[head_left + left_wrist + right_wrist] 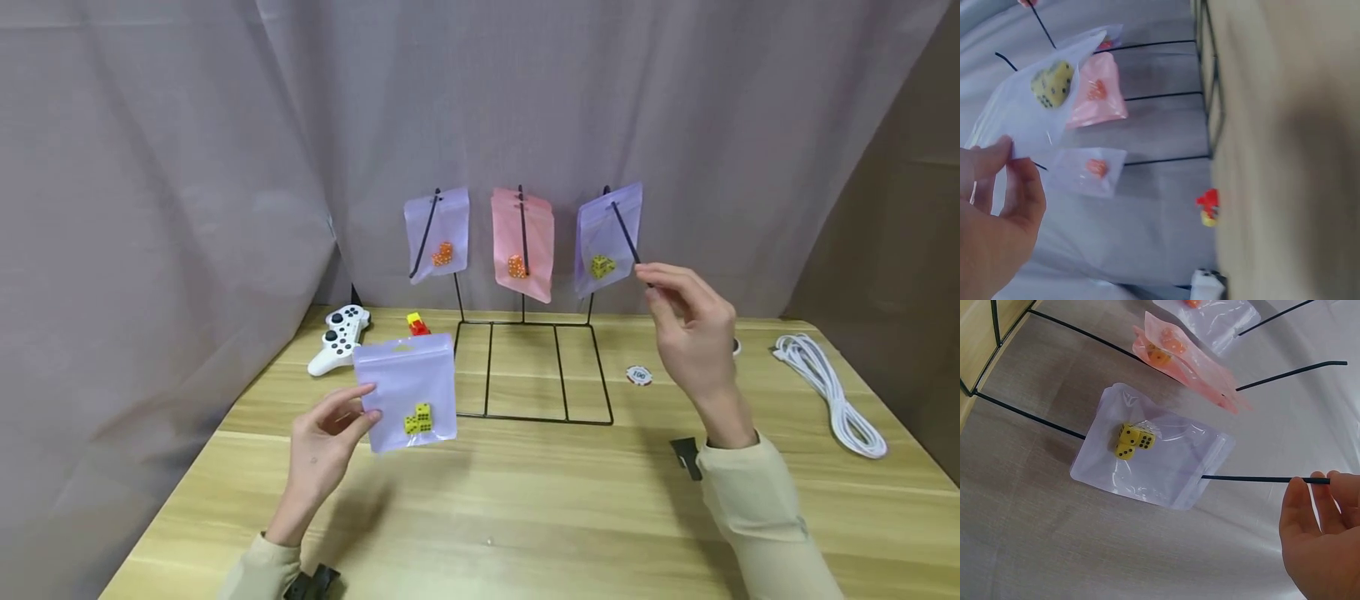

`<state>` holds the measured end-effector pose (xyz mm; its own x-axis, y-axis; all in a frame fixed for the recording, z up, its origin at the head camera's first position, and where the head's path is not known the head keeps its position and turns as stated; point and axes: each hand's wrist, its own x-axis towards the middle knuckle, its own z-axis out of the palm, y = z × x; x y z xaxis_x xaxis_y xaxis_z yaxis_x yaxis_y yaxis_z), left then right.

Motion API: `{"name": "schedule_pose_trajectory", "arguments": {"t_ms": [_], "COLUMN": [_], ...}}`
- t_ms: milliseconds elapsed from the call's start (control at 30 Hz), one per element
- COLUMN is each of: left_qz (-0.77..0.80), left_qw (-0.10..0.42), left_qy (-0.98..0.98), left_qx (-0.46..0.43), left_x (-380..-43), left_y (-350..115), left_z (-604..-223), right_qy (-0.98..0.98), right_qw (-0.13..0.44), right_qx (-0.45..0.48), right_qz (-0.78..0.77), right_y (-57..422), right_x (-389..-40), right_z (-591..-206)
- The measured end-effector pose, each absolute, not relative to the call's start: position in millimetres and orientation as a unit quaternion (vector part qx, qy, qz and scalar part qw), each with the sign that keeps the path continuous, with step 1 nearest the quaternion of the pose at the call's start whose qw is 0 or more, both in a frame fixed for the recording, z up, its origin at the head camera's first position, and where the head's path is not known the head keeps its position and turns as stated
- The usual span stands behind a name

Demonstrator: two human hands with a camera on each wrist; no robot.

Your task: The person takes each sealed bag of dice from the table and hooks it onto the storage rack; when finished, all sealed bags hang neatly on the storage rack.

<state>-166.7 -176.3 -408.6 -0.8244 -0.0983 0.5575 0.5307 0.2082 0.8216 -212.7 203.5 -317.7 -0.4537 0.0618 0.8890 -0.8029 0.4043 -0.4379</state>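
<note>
My left hand [324, 450] pinches the left edge of a purple zip bag [390, 379] with yellow dice [420, 419] inside, held up above the table. My right hand [693, 333] pinches the end of the right hook [626, 233] of a black wire rack [522, 323]. On that hook hangs another purple bag [1147, 450] with yellow dice, set back from my fingers. A pink bag [522, 242] with orange dice hangs on the middle hook, and a purple bag [438, 233] with orange dice on the left one.
A white game controller [341, 337] and a small red and yellow toy [417, 323] lie left of the rack. To the right are a poker chip [639, 375] and a coiled white cable [832, 396]. Grey cloth [187, 208] hangs behind the wooden table [525, 517].
</note>
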Motion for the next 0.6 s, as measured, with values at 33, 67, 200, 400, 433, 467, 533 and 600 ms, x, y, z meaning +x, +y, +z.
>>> {"name": "schedule_pose_trajectory", "arguments": {"t_ms": [33, 67, 200, 400, 433, 467, 533, 600], "left_qz": [-0.614, -0.616, -0.615, -0.621, -0.624, -0.626, -0.627, -0.632], "left_qw": [0.262, 0.267, 0.290, 0.299, 0.297, 0.296, 0.296, 0.293], "left_qy": [-0.729, -0.724, -0.706, -0.696, -0.696, -0.697, -0.699, -0.698], "left_qx": [-0.154, -0.161, -0.199, -0.202, -0.194, -0.188, -0.173, -0.165], "left_x": [-170, -175, -195, -202, -200, -200, -201, -204], "left_y": [-175, -173, -162, -144, -143, -142, -144, -146], "left_z": [-405, -403, -389, -360, -356, -354, -353, -356], "right_qy": [-0.707, -0.708, -0.714, -0.714, -0.712, -0.711, -0.709, -0.708], "right_qw": [0.452, 0.453, 0.456, 0.455, 0.455, 0.454, 0.453, 0.454], "right_qx": [0.261, 0.259, 0.248, 0.250, 0.254, 0.259, 0.266, 0.268], "right_qz": [0.477, 0.475, 0.470, 0.470, 0.470, 0.470, 0.471, 0.470], "right_y": [204, 204, 209, 209, 208, 207, 205, 204], "right_x": [-213, -213, -212, -209, -209, -209, -210, -210], "right_z": [-317, -317, -319, -317, -317, -316, -316, -316]}}
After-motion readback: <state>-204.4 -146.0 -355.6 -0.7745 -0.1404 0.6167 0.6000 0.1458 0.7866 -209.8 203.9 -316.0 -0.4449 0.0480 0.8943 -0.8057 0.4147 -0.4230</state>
